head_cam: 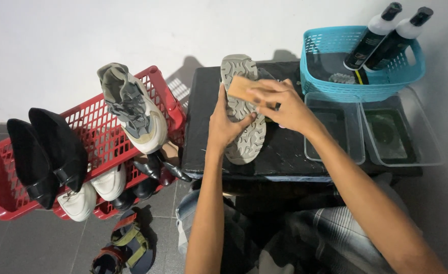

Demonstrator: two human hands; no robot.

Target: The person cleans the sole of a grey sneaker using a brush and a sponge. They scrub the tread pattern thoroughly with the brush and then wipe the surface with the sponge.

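The left hand was clamped on a grey shoe, holding it sole-up on a black table. The right hand was closed around a wooden brush, pressed flat against the sole near the toe end. Right of the shoe, two clear plastic trays sat on the table. Beyond the trays stood a blue basket holding two black-and-white bottles. Left of the shoe, a red crate on the floor held black heels, a matching grey shoe and white shoes. Sandals lay in front of the crate.
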